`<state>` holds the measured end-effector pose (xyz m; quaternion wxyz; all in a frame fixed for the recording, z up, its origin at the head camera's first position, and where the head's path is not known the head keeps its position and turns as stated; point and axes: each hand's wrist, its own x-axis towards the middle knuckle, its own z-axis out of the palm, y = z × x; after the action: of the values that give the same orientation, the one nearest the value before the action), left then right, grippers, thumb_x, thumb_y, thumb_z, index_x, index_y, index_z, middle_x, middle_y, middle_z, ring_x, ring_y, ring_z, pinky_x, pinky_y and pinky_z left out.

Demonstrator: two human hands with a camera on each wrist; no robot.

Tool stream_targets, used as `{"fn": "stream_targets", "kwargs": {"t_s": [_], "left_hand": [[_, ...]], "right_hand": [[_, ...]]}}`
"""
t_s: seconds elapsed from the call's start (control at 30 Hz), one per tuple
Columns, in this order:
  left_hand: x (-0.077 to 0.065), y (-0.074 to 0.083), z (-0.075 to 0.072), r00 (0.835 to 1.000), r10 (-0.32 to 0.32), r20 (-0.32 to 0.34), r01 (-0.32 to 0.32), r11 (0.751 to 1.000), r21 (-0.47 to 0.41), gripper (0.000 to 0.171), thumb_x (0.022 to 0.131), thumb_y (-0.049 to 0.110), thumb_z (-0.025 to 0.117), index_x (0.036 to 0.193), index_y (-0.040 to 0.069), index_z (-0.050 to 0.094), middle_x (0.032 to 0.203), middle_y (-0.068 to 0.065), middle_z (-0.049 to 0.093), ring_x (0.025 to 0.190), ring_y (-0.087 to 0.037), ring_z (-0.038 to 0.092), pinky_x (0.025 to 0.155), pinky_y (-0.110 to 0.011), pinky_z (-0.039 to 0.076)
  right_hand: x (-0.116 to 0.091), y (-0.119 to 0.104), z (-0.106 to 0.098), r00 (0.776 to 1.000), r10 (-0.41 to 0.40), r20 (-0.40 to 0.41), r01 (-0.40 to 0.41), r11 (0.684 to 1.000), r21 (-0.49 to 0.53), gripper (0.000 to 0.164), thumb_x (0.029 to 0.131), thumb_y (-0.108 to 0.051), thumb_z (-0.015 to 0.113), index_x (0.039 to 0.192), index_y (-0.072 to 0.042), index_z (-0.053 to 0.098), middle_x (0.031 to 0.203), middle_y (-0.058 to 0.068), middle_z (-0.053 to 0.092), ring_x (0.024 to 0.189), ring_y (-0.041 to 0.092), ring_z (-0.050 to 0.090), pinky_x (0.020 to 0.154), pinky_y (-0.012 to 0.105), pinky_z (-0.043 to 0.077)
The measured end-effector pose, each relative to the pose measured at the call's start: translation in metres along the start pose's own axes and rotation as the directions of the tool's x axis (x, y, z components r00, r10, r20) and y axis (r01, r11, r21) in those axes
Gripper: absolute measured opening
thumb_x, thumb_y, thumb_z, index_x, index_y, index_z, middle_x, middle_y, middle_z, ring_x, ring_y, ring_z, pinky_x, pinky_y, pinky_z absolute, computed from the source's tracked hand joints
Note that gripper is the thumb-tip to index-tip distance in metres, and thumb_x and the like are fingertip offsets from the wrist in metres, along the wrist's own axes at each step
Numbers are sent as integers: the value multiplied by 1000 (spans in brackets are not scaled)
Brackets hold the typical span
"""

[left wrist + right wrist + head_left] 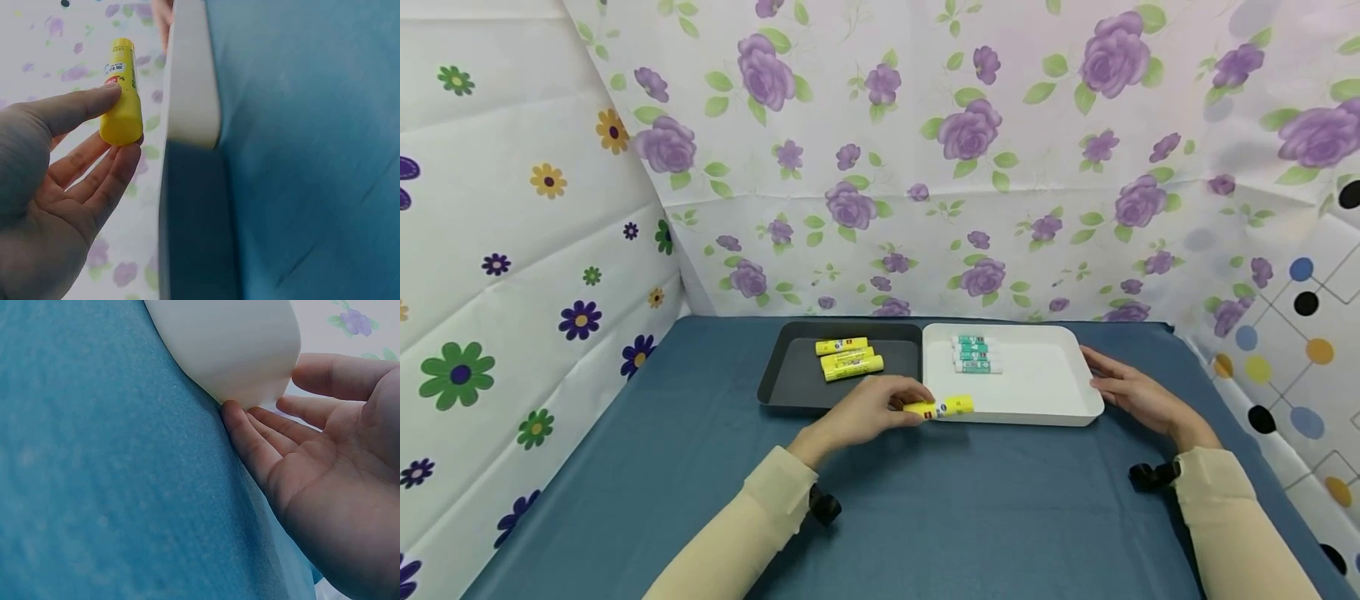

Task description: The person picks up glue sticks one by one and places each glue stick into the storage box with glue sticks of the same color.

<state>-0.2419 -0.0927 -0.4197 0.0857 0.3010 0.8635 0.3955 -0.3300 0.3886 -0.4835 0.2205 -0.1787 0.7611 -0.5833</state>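
Observation:
My left hand (868, 410) pinches a yellow glue stick (951, 407) between thumb and fingers, above the front left part of the white tray (1045, 392). In the left wrist view that glue stick (123, 119) stands clear of the tray's rim. My right hand (1142, 398) touches the white tray's right side; in the right wrist view its fingers (253, 440) lie nearly straight against the tray's corner (250, 375). Three yellow glue sticks (853, 367) lie in the dark grey tray (790, 375). Several white-and-green glue sticks (976, 356) lie in the white tray.
Both trays stand side by side near the back of a table covered in blue cloth (1000, 517). Behind them hangs a flowered curtain (910, 167). A black strap mount (826, 505) sits on the left wrist, another mount (1152, 477) on the right.

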Motion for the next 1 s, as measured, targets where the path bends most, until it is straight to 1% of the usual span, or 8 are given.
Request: {"fn": "stream_targets", "kwargs": {"t_s": [0.13,0.27,0.33,0.57,0.67,0.77,1.0], "left_hand": [[-4,-3,-18,999,-11,-36,10,1000,-14,28,98,17,75,126,20,73,116,8,72,105,-7,66,96,-33,54],[-6,-9,-34,998,-28,-62,27,1000,-7,27,98,14,75,124,20,73,115,5,73,105,-10,67,96,-36,55],[-8,-13,-42,996,-47,-72,47,999,10,27,98,13,75,124,19,73,115,4,73,105,-12,67,96,-37,55],[-13,-24,-66,992,-89,-85,96,992,83,31,97,13,74,128,15,72,123,-3,71,113,-20,67,101,-42,54],[-15,-26,-74,991,-97,-93,108,987,116,32,97,12,75,128,14,71,124,-5,71,114,-23,67,101,-43,54],[-16,-29,-81,989,-114,-96,126,984,129,31,97,12,75,128,15,71,125,-6,71,114,-24,67,100,-44,54],[-19,-41,-95,980,-181,-83,192,968,161,31,99,15,73,130,16,71,128,-7,69,117,-26,65,101,-47,53]], "right_hand": [[1,0,0,1000,3,2,-3,1000,3,76,112,-19,50,168,-14,-1,173,14,-12,156,44,-11,97,8,39],[1,0,0,1000,8,-4,-8,1000,2,77,112,-21,50,168,-14,-1,174,14,-11,156,43,-11,96,7,39],[1,0,0,1000,12,-5,-12,1000,3,77,112,-21,51,168,-14,-1,174,14,-11,156,44,-11,96,7,39],[-1,0,0,1000,23,-8,-23,1000,4,78,112,-20,51,168,-14,-2,173,14,-12,156,44,-12,96,7,38],[-1,0,0,1000,21,-8,-21,1000,3,77,112,-20,50,168,-14,-2,173,14,-12,156,44,-12,96,7,38],[0,0,0,1000,20,-7,-20,1000,4,77,112,-20,50,168,-14,-2,173,14,-12,156,44,-11,96,7,39],[0,0,0,1000,25,-14,-25,1000,7,78,112,-21,51,168,-14,-2,173,14,-12,156,44,-11,96,7,39]]}}
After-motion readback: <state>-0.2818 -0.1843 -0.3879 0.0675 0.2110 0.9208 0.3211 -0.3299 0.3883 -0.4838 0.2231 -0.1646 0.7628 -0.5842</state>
